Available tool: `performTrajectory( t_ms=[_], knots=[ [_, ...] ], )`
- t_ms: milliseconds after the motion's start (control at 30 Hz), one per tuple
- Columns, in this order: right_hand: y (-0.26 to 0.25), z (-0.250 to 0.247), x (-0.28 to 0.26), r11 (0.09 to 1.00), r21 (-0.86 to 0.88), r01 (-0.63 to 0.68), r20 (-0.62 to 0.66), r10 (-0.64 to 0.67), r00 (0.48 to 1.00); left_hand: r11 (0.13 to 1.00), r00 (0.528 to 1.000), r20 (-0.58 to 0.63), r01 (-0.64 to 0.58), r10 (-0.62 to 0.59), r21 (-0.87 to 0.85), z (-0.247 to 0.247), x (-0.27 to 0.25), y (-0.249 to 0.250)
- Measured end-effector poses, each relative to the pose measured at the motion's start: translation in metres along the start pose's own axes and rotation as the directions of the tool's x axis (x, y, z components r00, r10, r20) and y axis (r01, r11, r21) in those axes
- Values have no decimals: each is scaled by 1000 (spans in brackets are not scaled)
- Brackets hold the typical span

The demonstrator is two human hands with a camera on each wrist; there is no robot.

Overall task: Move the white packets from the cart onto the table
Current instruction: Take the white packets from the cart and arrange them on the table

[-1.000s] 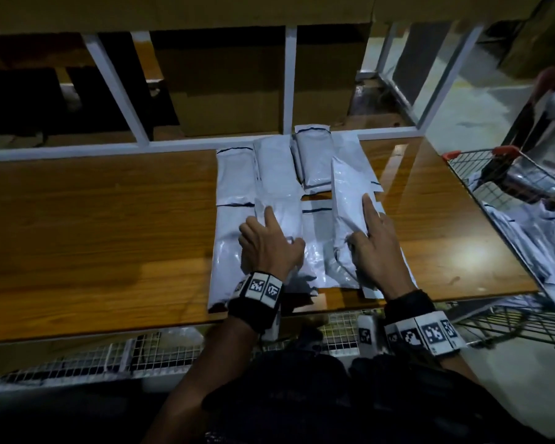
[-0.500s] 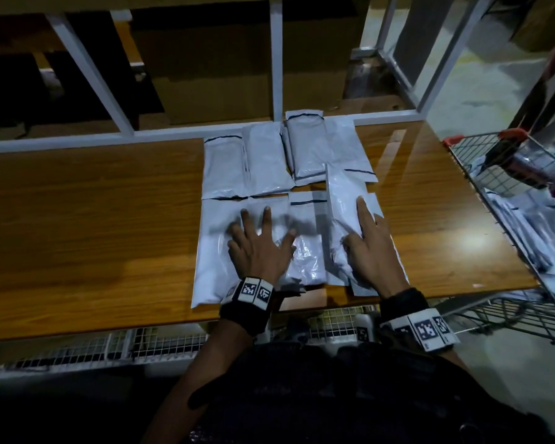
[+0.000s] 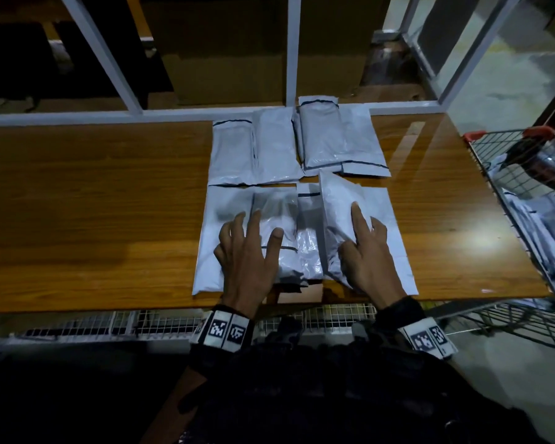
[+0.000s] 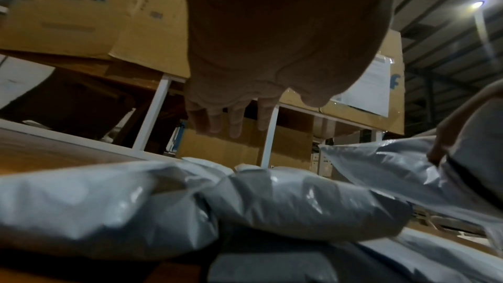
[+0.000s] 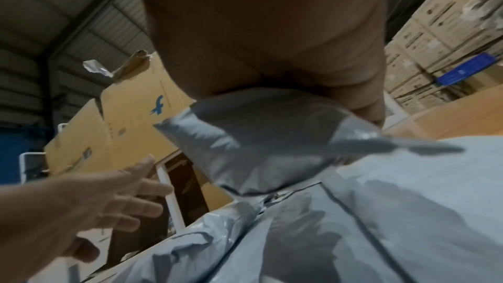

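Several white packets lie in two rows on the wooden table [image 3: 93, 203]; the far row [image 3: 276, 145] lies flat by the back rail. My left hand [image 3: 250, 238] hovers just above the near-row packets [image 4: 299, 197] with its fingers [image 4: 234, 124] straight and spread, holding nothing. My right hand [image 3: 366, 248] grips a white packet [image 3: 337, 203] tilted up on its edge, forefinger along its top, thumb on its left side. In the right wrist view this packet [image 5: 258, 137] sits lifted against my palm above a flat packet [image 5: 408, 201]. More packets [image 3: 545, 225] lie in the cart [image 3: 481, 145].
The wire cart with red corner caps stands against the table's right end. A white rail and posts [image 3: 292, 52] border the table's back edge, with cardboard boxes [image 4: 81, 8] behind. A wire shelf [image 3: 109, 325] runs below the front edge. Bare wood lies left of the packets.
My left hand has gone from pressing on the near-row packets to spread just above them. My right hand has kept its hold on the tilted packet.
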State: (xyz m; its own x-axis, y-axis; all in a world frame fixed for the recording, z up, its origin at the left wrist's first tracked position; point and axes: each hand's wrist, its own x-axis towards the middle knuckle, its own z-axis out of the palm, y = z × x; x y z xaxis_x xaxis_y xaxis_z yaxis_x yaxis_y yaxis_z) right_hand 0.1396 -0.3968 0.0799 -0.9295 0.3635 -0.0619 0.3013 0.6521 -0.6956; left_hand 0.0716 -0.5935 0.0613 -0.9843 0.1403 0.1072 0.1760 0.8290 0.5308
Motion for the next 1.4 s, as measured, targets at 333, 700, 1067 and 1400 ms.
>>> performTrajectory(
  t_ms=[333,700,1067,1400],
  knots=[
    [-14,61,37,898,-431,-88,-1,97,995,987,994,-34,-110,106,-114,-13,-14,-14],
    [-5,80,33,917,-385,-100,-11,104,995,969,996,-19,-94,92,-227,-20,-35,-22],
    [-9,-8,-68,998,29,-63,-454,69,888,893,950,-47,-307,309,-330,-25,-49,8],
    [59,-84,-105,998,-45,-53,-672,9,740,750,833,-50,-521,551,-408,6,-59,104]
  ],
)
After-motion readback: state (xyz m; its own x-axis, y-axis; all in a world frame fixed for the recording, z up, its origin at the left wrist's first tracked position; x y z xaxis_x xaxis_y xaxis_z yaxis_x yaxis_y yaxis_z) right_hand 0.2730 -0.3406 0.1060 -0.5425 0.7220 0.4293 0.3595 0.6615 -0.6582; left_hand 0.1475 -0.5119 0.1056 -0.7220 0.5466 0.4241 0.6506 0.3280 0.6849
